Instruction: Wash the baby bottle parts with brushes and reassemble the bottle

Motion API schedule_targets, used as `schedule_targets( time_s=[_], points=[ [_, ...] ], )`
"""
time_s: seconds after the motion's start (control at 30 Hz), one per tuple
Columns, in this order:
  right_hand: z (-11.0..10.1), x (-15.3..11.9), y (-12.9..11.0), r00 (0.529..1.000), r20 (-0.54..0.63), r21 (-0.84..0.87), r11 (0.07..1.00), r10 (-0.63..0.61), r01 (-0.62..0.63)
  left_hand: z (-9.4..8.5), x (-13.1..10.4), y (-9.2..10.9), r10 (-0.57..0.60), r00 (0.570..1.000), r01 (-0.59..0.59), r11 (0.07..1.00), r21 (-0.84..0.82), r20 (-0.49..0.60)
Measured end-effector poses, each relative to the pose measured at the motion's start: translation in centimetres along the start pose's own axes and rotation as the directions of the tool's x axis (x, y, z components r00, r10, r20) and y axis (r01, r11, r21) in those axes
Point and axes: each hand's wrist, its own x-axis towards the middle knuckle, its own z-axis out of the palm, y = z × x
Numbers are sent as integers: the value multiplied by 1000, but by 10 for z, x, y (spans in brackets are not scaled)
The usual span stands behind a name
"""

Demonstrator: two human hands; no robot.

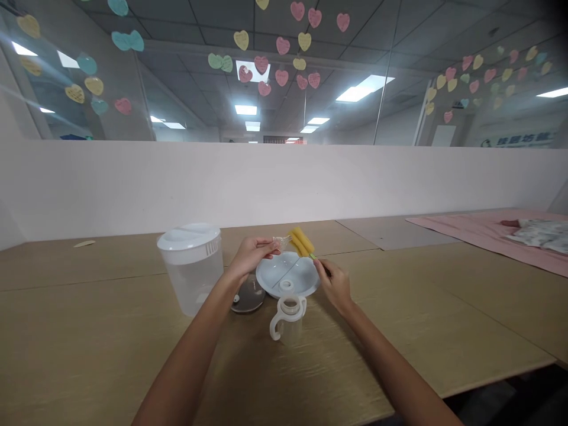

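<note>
In the head view, my left hand (254,255) is closed, its fingertips pinching a small clear plastic piece (281,242). That piece meets the left side of a yellow two-lobed, sponge-like head (302,241) on a green stem. My right hand (333,284) grips the stem from below, keeping the yellow head tilted above a white bowl (270,278). Just in front of the bowl stands a translucent cup with white handles (290,319), upright and open at the top. A round grey lid-like disc (248,296) lies beside the bowl, partly behind my left forearm.
A translucent white bucket with a lid (190,266) stands left of my left arm. At the far right, a pink cloth (470,231) carries a patterned cloth (544,235). A thin pale piece (84,243) lies at the back left. A white wall (284,183) borders the wooden table (110,343).
</note>
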Motion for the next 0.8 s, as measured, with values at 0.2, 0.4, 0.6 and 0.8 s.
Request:
schedule_targets(
  time_s=[0.2,0.4,0.6,0.8],
  points=[
    [1,0,2,993,-78,43,995,-85,88,1,-2,2,32,999,-33,999,-20,-43],
    [1,1,4,993,-63,40,994,-98,100,4,-1,2,40,994,-44,998,-39,-97],
    [4,-1,6,985,-24,34,984,-173,174,2,0,3,23,983,-36,997,-65,-183],
    [7,-2,8,980,-10,16,980,-197,197,-1,0,4,7,998,-10,999,-45,-70]
  ],
)
